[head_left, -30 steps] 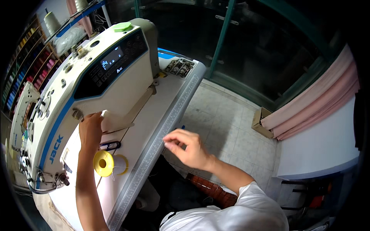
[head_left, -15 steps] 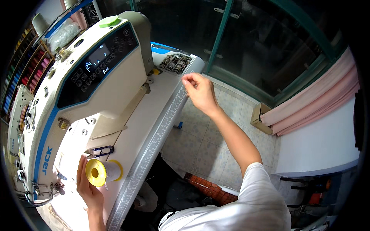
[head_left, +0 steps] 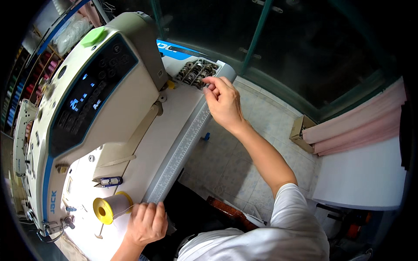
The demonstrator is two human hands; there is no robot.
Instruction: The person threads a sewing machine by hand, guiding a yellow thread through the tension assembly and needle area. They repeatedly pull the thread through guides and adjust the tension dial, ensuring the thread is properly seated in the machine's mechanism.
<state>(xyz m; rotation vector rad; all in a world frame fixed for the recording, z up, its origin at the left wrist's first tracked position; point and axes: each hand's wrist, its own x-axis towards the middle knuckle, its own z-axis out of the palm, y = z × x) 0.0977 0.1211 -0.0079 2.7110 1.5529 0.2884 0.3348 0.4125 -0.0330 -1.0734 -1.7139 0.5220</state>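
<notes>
My left hand [head_left: 147, 224] is curled into a fist at the table's front edge, just right of a spool of white thread [head_left: 118, 205] with yellow ends, which lies on its side. Whatever those fingers hold is hidden. Over the far right end of the table, my right hand [head_left: 224, 103] pinches thumb and fingertips together beside a tray of metal bobbins [head_left: 195, 74]; what sits in the pinch is too small to make out. Blue-handled thread snips [head_left: 109, 181] lie behind the spool, and a small T-shaped metal piece [head_left: 99, 236] is in front of it.
A white sewing machine [head_left: 111, 102] with a dark control panel fills the left and middle. A printed ruler strip [head_left: 178, 152] follows the table's front edge. Tiled floor, a cardboard box [head_left: 301, 132] and a pink curtain [head_left: 348, 130] are to the right.
My left hand has left the spool's left side and come round to its right, fingers now curled. My right hand stays by the bobbin tray, still pinched and slightly turned.
</notes>
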